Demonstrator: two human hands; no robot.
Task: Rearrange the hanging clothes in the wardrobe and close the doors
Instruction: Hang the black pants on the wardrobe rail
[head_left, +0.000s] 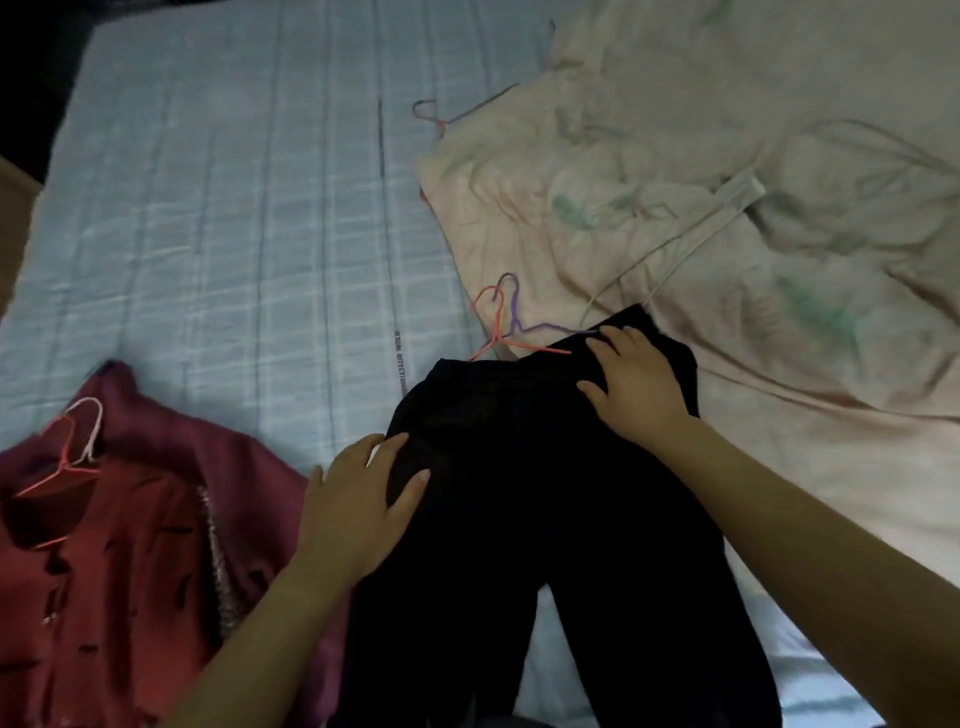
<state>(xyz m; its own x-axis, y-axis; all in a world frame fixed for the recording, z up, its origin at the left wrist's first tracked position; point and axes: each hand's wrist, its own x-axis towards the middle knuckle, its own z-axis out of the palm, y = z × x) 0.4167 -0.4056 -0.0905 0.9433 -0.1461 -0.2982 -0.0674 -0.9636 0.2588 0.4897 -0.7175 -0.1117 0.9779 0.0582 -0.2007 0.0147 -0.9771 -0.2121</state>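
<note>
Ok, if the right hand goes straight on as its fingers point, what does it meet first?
Probably the purple hanger, lying just ahead of the right hand at the top edge of the black trousers; the orange hanger sits beside it.

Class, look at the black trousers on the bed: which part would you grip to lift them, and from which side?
Probably the waistband of the black trousers, from the far end beside the orange hanger and purple hanger: it lies flat as a straight edge, and the legs trail toward the camera.
</note>
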